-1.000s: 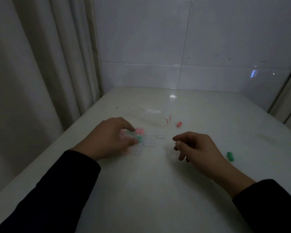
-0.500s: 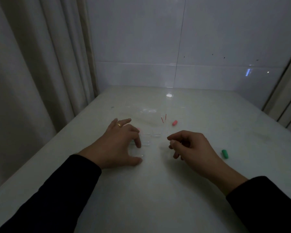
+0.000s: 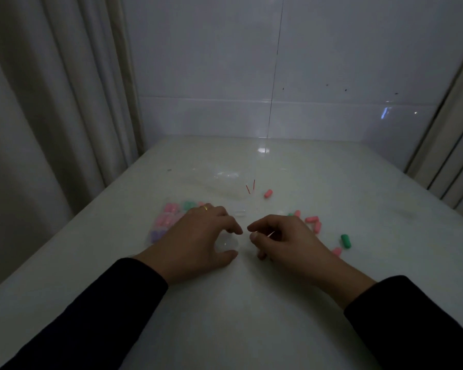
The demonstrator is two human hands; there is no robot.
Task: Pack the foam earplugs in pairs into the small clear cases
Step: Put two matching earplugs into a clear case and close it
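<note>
left hand (image 3: pixel 198 236): palm down on the table, fingers curled over a small clear case (image 3: pixel 226 243), thumb along its near side. pretty sure I'm holding it, it's see-through and the light is bad, so only the edge shows between thumb and fingers.

right hand (image 3: pixel 284 240): just beside the left one, fingertips nearly meeting. fingers curled in, thumb and index close together like a pinch, but honestly I can't tell what's in there, if anything. a thin pale sliver shows near my fingers, too blurry to name.

ring (image 3: pixel 205 208): gold band on my left hand.

packed stuff (image 3: pixel 169 220): pink, green and purplish earplugs in clear packaging, right behind and left of my left hand.

loose earplugs (image 3: pixel 314 222): a few pink ones past my right hand, one pink earplug (image 3: pixel 268 193) farther back on its own, a green earplug (image 3: pixel 345 241) off to the right, another pink one near my right wrist.

clear bag (image 3: pixel 225 182): crumpled plastic farther back, two thin red marks on it.

table (image 3: pixel 251 316): pale and glossy, tiled wall behind, curtains on both sides.

sleeves (image 3: pixel 112 311): dark, both arms.
</note>
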